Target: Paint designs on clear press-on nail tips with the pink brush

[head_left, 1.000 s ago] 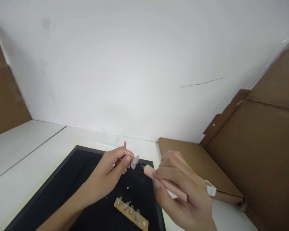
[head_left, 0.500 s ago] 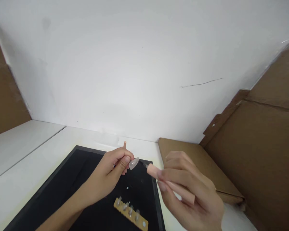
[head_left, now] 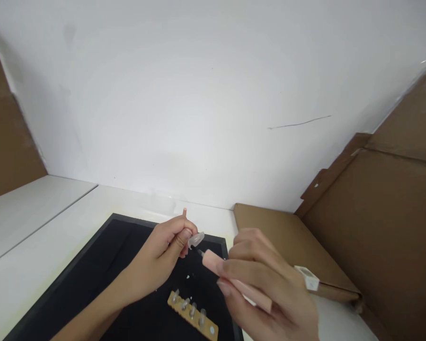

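In the head view, my left hand is closed, pinching a clear false nail between thumb and forefinger over the black mat. A thin peach-coloured stick end pokes up behind its knuckles; its lower part is hidden. My right hand grips a nail polish brush by its long peach-coloured handle. The dark bristles are at the lower edge of the nail; I cannot tell whether they touch. Below the hands lies a yellow strip with several clear false nails standing on it.
The black mat lies on a white table, with small white specks on it. A flat cardboard box and a small white box are at the right. Cardboard sides and a white wall enclose the space.
My right hand has moved left with the brush, whose tip went from the nail's upper right side to its lower edge. The nail has tilted slightly. The small white box has come into view.
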{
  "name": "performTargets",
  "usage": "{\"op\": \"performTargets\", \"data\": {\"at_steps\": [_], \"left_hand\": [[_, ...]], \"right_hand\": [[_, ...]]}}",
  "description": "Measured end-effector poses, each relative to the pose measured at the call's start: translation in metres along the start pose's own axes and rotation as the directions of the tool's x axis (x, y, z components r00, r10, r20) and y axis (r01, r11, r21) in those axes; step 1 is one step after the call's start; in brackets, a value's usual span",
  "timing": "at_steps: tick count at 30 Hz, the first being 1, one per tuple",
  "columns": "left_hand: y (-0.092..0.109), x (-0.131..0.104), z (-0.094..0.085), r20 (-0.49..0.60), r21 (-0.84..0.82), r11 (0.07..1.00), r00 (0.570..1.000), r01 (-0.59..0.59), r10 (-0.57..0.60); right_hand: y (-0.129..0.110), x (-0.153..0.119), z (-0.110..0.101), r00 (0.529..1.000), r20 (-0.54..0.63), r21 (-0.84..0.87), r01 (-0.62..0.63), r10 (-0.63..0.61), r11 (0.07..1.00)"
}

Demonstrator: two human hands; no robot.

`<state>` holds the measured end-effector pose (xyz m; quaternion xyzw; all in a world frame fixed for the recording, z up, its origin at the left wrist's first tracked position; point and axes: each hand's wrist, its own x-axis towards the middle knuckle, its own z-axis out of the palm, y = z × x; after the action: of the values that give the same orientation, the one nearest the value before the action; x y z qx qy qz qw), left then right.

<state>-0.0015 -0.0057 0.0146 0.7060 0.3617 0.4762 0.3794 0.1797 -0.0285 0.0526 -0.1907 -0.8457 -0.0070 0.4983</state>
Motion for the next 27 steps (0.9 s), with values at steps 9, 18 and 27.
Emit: {"op": "performTargets", "data": {"at_steps": [9,18,27], "left_hand": [[-0.0006,-0.0013,-0.0016,0.012,-0.012,1.0,1.0,0.018,-0.018],[0.0006,-0.0022,-0.0017,0.024,-0.048,0.998,0.999,0.041,-0.04],[-0.001,-0.0029,-0.001,0.044,-0.132,0.989,0.997,0.073,-0.068]], "right_hand": [[0.0028,-0.0038,-0.0018,0.999,-0.047,0.0,-0.018,0.018,1.0],[0.0039,-0.0032,-0.0033,0.995,-0.077,-0.148,-0.073,0.063,0.986],[-0.0011,-0.0024,0.002,0.997,-0.016,-0.088,-0.073,0.072,0.993]]}}
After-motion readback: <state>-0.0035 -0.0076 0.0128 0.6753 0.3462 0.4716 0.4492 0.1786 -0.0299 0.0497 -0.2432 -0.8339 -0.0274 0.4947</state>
